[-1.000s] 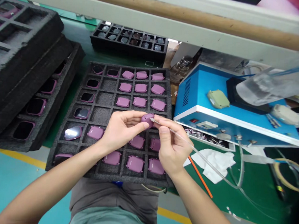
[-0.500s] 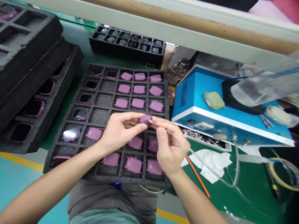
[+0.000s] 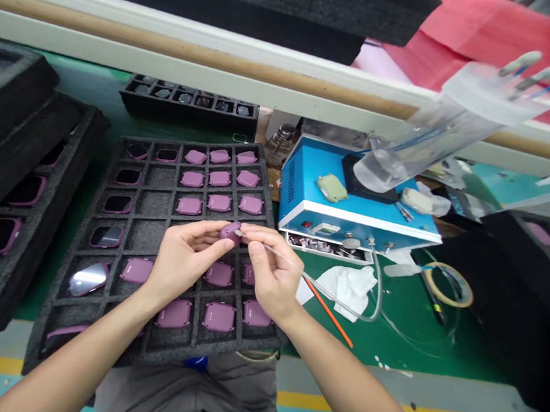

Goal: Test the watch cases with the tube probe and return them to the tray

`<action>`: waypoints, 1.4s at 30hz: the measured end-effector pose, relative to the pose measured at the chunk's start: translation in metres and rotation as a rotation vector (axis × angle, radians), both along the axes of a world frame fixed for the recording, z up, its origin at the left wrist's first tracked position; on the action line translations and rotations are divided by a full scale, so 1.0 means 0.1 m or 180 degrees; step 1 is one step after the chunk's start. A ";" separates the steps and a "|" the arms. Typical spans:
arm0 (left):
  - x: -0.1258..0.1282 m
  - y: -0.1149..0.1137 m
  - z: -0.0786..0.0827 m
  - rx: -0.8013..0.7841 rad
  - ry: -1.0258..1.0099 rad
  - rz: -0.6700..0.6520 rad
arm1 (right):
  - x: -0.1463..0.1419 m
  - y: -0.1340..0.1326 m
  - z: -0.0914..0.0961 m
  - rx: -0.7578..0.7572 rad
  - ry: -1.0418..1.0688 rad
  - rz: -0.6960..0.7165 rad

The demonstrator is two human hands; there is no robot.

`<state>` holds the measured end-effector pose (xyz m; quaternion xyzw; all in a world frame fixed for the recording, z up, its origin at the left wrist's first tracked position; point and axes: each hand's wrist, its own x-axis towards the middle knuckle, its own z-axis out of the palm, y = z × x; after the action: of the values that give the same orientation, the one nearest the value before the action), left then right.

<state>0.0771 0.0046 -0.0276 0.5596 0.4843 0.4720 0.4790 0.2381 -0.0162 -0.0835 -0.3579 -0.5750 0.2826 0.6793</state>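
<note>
While the left hand (image 3: 181, 259) pinches a purple watch case (image 3: 230, 231) between thumb and fingertips above the foam tray (image 3: 158, 191), near its right edge, the right hand (image 3: 270, 275) pinches a thin clear tube (image 3: 276, 254). The tube's long axis slants across that edge, and its tip points left, touching the case.

A single head-worn camera looks forward and down, close over the hands (image 3: 233, 259) and the green worktop (image 3: 412, 328).

An electronics assembly workshop: black foam trays (image 3: 158, 190) of purple watch cases (image 3: 219, 203) fill the green worktop (image 3: 435, 343), and a blue machine (image 3: 305, 177) with tubing stands at two o'clock.
</note>
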 end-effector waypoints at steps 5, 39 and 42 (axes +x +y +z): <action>0.00 0.00 0.01 -0.0012 0.0025 0.0026 | 0.00 0.01 0.00 0.0022 0.0045 0.0051; -0.02 0.00 0.00 -0.0083 0.0157 0.0052 | 0.00 0.02 0.00 0.0026 -0.0038 -0.0007; -0.01 0.00 0.01 -0.0090 0.0147 0.0048 | 0.00 0.02 0.00 0.0006 -0.0060 -0.0014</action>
<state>0.0763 0.0051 -0.0268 0.5599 0.5060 0.4557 0.4720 0.2378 -0.0144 -0.0837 -0.3612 -0.5808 0.2771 0.6748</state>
